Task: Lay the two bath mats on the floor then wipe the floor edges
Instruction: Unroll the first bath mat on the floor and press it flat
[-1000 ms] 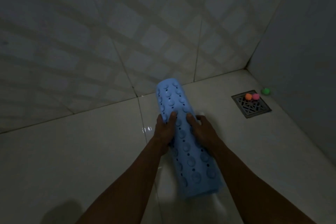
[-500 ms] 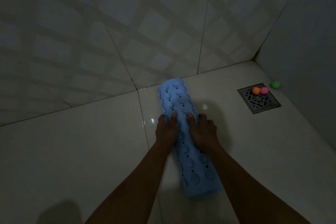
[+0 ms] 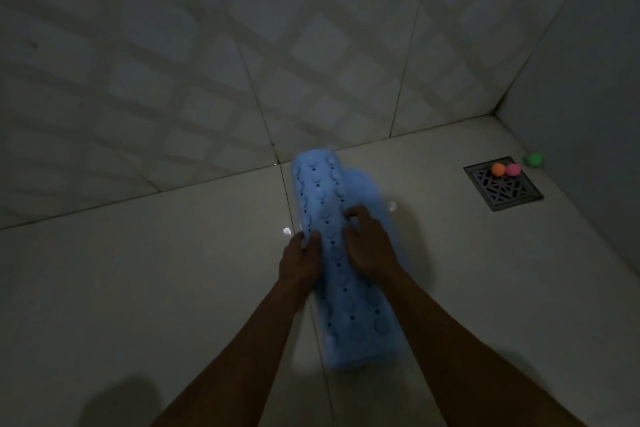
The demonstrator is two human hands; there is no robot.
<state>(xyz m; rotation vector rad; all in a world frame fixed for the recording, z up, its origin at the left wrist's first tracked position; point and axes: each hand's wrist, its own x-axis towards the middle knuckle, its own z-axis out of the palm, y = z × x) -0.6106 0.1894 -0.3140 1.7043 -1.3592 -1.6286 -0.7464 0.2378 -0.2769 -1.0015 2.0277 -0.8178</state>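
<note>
Two bare forearms reach in from the bottom edge. No sleeve covers either one. Both hands, left hand (image 3: 300,262) and right hand (image 3: 367,245), are ungloved.

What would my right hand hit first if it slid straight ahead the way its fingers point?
Probably only more of the rolled blue bath mat, since the right hand points up along it; beyond the roll's far end comes the tiled wall. Depth is hard to judge.

The scene is dim and bluish-grey, with corners falling darker. A lattice of pale light and shadow bands crosses the wall tiles (image 3: 214,55). Small glare spots glint on the glossy floor (image 3: 287,230). Soft blur and wide-angle bending mark the edges.
</note>
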